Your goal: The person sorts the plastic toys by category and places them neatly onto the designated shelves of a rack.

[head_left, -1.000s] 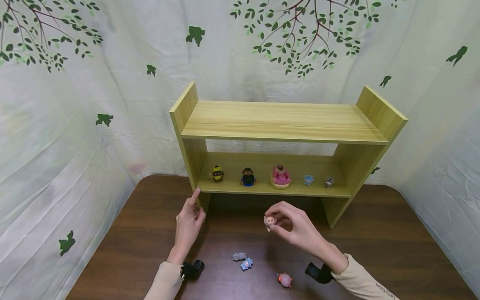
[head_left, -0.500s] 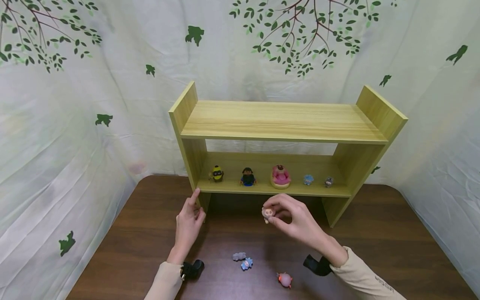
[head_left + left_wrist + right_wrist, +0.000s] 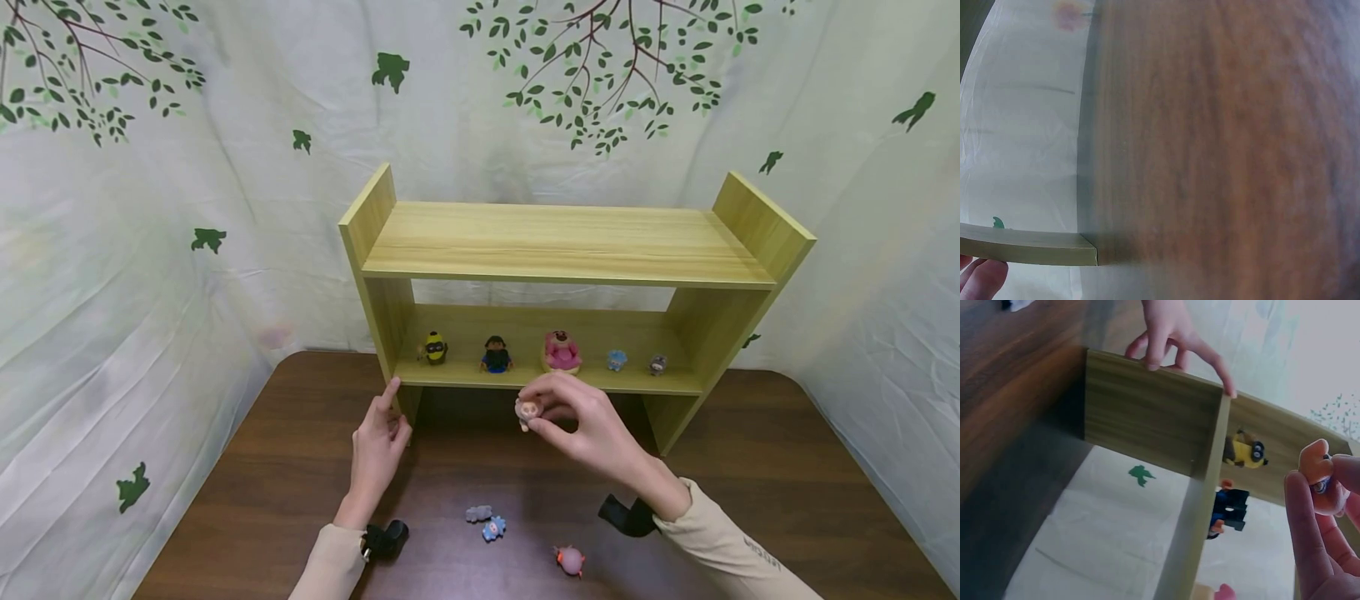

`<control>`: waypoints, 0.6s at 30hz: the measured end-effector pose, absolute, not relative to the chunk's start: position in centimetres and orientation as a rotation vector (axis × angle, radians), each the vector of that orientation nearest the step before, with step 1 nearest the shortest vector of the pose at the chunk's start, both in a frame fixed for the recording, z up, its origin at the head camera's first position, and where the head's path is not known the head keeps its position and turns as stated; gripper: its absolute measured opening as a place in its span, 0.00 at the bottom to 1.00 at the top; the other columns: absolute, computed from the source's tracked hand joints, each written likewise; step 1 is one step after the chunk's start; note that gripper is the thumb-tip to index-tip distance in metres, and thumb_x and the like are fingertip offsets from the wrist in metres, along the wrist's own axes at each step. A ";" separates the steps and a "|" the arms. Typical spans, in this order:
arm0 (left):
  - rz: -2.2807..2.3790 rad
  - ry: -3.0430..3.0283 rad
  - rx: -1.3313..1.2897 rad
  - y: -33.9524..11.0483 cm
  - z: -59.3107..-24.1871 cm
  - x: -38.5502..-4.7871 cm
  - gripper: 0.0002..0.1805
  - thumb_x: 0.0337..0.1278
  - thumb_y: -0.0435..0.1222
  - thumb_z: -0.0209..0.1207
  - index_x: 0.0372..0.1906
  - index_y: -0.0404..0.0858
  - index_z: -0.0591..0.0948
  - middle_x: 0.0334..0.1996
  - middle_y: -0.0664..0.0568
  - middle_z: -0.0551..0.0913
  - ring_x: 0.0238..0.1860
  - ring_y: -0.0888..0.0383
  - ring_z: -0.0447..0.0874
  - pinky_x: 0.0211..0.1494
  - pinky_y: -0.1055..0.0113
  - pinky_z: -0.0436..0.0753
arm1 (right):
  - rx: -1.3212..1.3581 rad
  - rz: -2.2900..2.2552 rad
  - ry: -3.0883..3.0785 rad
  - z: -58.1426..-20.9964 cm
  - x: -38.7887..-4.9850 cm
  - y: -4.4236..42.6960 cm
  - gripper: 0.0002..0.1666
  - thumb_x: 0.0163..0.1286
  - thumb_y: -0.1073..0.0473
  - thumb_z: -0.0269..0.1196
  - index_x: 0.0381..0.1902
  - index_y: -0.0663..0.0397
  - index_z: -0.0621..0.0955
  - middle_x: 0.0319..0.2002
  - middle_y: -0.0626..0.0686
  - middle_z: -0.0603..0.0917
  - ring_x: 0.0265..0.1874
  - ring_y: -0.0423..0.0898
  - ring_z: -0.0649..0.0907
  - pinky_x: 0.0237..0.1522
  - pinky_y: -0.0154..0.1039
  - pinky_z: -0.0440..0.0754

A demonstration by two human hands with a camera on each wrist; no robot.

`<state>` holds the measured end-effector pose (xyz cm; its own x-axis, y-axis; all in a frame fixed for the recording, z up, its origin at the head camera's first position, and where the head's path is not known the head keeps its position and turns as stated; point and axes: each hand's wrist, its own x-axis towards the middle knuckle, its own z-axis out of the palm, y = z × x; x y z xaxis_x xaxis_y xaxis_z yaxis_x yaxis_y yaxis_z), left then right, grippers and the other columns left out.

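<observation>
My right hand (image 3: 592,421) pinches a small toy figurine (image 3: 528,410) with a pale fuzzy body and a peach face, just below and in front of the middle shelf's front edge. In the right wrist view the fingertips partly cover the figurine (image 3: 1322,478). My left hand (image 3: 378,450) rests against the left side panel of the wooden shelf (image 3: 555,380). Its index finger stretches up to the corner of the middle board. Near the table's front lie a grey toy (image 3: 478,513), a blue toy (image 3: 493,528) and a pink round toy (image 3: 570,560).
On the middle board stand a yellow figurine (image 3: 434,348), a dark-clothed figurine (image 3: 496,355), a pink bear figurine (image 3: 562,353), a light-blue figurine (image 3: 617,360) and a small grey one (image 3: 657,365). The shelf stands on a brown table (image 3: 757,492) before a white leaf-patterned curtain (image 3: 465,108).
My right hand has moved up and slightly left toward the middle board, carrying the figurine. The left hand has stayed at the side panel.
</observation>
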<state>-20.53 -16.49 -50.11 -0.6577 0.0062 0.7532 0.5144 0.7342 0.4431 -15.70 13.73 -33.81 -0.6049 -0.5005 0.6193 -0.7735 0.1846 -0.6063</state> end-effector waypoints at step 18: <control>-0.868 -2.178 -0.378 -16.4 -49.9 -20.4 0.46 0.47 0.17 0.59 0.71 0.50 0.60 0.31 0.47 0.70 0.24 0.59 0.74 0.24 0.63 0.78 | 1.265 1.410 -2.169 -33.2 -17.8 13.0 0.16 0.63 0.70 0.64 0.48 0.53 0.80 0.46 0.49 0.80 0.40 0.43 0.81 0.40 0.37 0.82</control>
<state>-20.37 -16.38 -49.91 -0.6764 -0.0025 0.7365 0.5049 0.7265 0.4661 -17.82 12.95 -33.23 -0.5864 -0.5236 0.6180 -0.7774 0.1493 -0.6111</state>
